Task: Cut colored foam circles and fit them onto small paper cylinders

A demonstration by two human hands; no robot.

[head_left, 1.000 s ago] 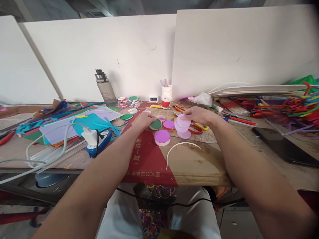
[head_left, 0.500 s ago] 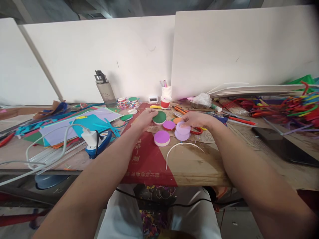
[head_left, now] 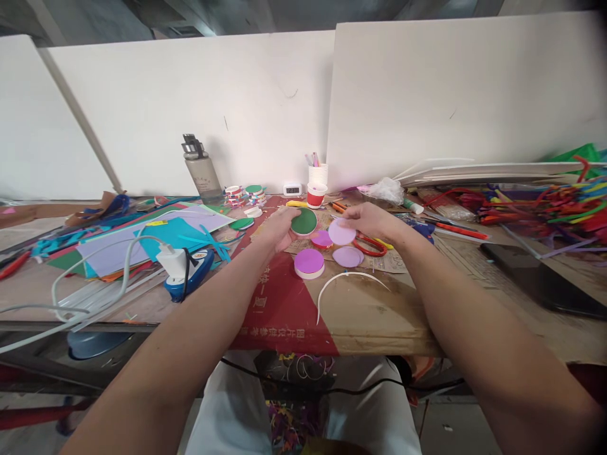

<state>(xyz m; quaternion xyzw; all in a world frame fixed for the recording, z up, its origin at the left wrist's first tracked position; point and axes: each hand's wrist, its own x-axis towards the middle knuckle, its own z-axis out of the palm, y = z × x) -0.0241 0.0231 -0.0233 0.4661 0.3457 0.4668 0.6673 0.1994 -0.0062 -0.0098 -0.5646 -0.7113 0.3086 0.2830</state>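
My left hand (head_left: 282,226) is closed on a round piece with a green top (head_left: 304,221) and a white rim, held over the table. Between the fingers of my right hand (head_left: 364,218) is a thin lilac disc (head_left: 342,232), tilted towards me. Below it, another lilac disc (head_left: 348,256) lies on the newspaper. A purple-topped round piece with a white side (head_left: 309,263) rests on the red part of the cardboard, and a second purple disc (head_left: 322,238) sits between my hands. Nearer me curves a thin white strip (head_left: 348,275).
Red-handled scissors (head_left: 371,246) lie just right of the lilac disc. At the back stand paper cups (head_left: 317,196), a small clock (head_left: 292,189) and a bottle (head_left: 203,170). A blue power plug block (head_left: 190,275) with cables is at left, a black phone-like slab (head_left: 540,275) at right.
My right hand has lifted a lilac disc up and to the left, off the one beneath it, towards the green-topped piece. My left hand has barely moved.
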